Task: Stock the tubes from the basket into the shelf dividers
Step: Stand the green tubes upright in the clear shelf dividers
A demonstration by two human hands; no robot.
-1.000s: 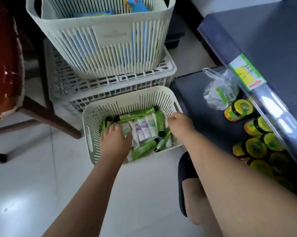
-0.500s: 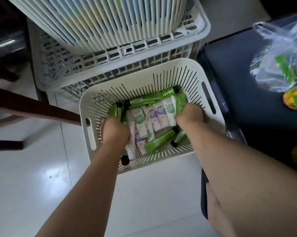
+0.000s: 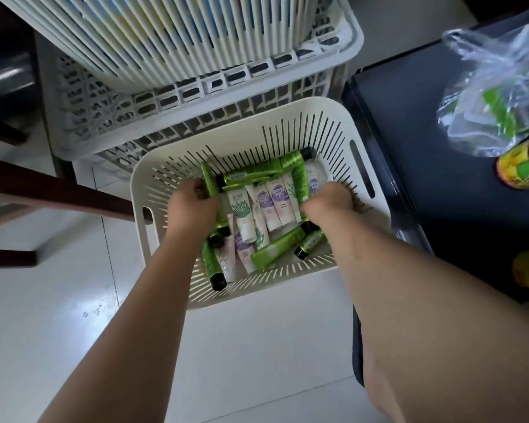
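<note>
A cream slotted basket (image 3: 376, 221) stands on the floor, holding several green tubes (image 3: 277, 248) and white tubes with purple or green labels (image 3: 280, 203). Both my hands are inside it. My left hand (image 3: 193, 206) curls round a green tube (image 3: 209, 181) at the basket's left side. My right hand (image 3: 329, 203) is at the right side, fingers curled down among the tubes against a green tube (image 3: 301, 181); what its fingers hold is hidden.
Stacked grey and white crates (image 3: 196, 96) stand right behind the basket. A dark shelf (image 3: 409, 141) on the right carries a clear plastic bag (image 3: 495, 96) and yellow-green jars (image 3: 519, 169). Brown chair legs (image 3: 52, 190) cross on the left. White tile floor lies in front.
The camera has dropped closer over the basket. My left hand has moved up to a green tube at the left, and my right hand has sunk deeper among the tubes.
</note>
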